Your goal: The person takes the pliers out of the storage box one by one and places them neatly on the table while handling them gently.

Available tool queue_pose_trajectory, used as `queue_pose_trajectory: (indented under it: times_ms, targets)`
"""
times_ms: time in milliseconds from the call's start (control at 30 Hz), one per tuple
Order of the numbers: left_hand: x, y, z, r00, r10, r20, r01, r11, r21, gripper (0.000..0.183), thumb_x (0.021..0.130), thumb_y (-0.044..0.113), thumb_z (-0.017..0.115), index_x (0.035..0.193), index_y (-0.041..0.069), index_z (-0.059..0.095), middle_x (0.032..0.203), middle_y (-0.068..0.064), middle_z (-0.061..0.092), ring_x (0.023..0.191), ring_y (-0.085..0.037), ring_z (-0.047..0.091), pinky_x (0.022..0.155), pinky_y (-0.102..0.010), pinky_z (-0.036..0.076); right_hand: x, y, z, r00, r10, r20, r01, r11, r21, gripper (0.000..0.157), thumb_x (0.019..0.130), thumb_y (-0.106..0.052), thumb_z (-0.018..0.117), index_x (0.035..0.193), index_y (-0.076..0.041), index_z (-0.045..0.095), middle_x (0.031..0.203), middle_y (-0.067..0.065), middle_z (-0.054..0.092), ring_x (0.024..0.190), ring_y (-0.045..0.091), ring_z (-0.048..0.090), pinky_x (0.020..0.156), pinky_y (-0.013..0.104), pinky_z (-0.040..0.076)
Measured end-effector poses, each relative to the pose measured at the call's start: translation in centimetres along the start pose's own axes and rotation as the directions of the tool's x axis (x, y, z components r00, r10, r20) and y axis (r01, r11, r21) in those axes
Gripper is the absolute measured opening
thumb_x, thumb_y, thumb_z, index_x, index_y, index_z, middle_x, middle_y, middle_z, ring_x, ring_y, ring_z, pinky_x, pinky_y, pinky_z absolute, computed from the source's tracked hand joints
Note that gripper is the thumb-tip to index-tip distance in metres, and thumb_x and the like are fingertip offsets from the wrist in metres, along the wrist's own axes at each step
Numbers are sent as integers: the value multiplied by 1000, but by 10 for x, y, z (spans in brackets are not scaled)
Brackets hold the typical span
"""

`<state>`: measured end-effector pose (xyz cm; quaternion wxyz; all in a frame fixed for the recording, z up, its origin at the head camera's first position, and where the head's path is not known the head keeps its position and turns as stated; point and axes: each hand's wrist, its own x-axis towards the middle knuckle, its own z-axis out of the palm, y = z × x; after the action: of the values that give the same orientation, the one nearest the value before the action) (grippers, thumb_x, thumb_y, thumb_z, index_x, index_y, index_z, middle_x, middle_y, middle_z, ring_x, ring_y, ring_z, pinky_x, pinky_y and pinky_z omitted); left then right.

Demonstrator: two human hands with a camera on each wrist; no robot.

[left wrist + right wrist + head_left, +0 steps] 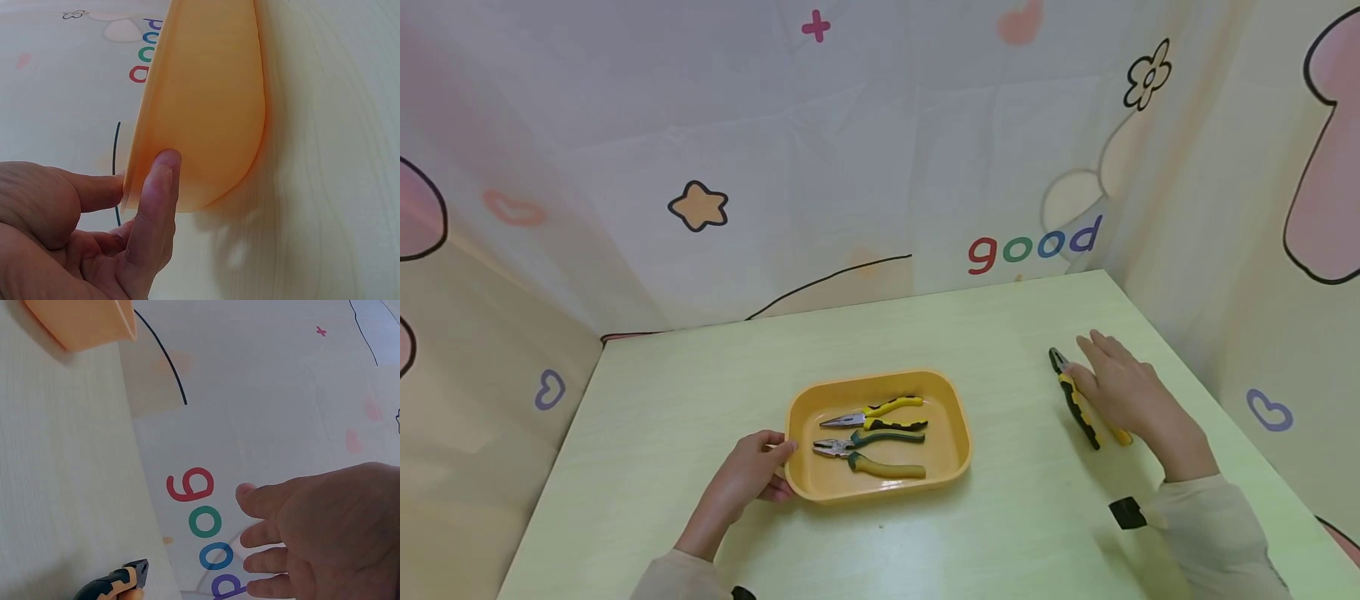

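My left hand [748, 471] pinches the left end of a yellow plastic tray [958, 400], its thumb at the rim and fingers against the outer wall in the left wrist view. In the tray lie long-nose pliers [872, 414] with yellow-black handles and, nearer me, combination pliers [887, 470] with green and yellowish handles. Both point their noses left. On the table at the right, yellow-black pliers [1078, 408] lie with their dark nose pointing away from me. Over them, partly hiding one handle, is my right hand [1120, 387], fingers extended and holding nothing.
The pale table [1015, 333] is backed by a printed curtain [865, 167] along its far edge. More of the curtain runs down the left and right sides.
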<state>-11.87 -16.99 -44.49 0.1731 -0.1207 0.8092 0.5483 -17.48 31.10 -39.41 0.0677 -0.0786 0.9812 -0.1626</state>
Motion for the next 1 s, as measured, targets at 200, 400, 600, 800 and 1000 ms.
queue_pose_trajectory:
  times_ms: [200, 400, 600, 800, 1000]
  targets:
    - [0, 0, 0, 1000, 1, -2, -1, 1000, 3, 41, 107, 15, 57, 136, -12, 49, 100, -20, 63, 58, -19, 65, 53, -31, 61, -2, -2, -7, 1000, -13, -9, 13, 1000, 6, 74, 112, -44, 39, 159, 9, 19, 164, 36, 10, 150, 56, 6, 112, 80, 14]
    - [0, 0, 0, 1000, 1, 1, -1, 1000, 9, 41, 107, 15, 57, 137, -12, 49, 99, -20, 63, 58, -19, 65, 53, -31, 61, -4, -5, -16, 998, -52, -37, 51, 999, -11, 76, 112, -46, 38, 159, 10, 18, 164, 35, 7, 151, 54, 2, 116, 75, 12]
    - [-1, -1, 0, 1000, 28, 2, -28, 1000, -6, 38, 106, 14, 57, 133, -12, 52, 96, -19, 64, 58, -19, 65, 53, -32, 61, -6, -11, -25, 995, -79, -64, 76, 995, -58, 76, 112, -46, 38, 159, 10, 18, 165, 35, 6, 152, 53, 2, 118, 73, 12]
    - [-1, -2, 0, 999, 36, 1, -36, 999, -7, 37, 106, 14, 56, 133, -12, 52, 95, -20, 65, 58, -19, 65, 54, -32, 61, -9, -16, -32, 990, -110, -83, 104, 992, -71, 75, 112, -45, 39, 159, 9, 19, 166, 33, 5, 153, 51, 1, 119, 72, 6]
    - [0, -2, 0, 1000, 30, -1, -30, 1000, -4, 37, 106, 15, 56, 133, -11, 53, 95, -19, 65, 58, -19, 65, 54, -33, 61, -11, -20, -37, 982, -145, -121, 136, 987, -80, 74, 111, -44, 41, 161, 6, 17, 167, 30, 4, 154, 48, -1, 120, 71, 5]
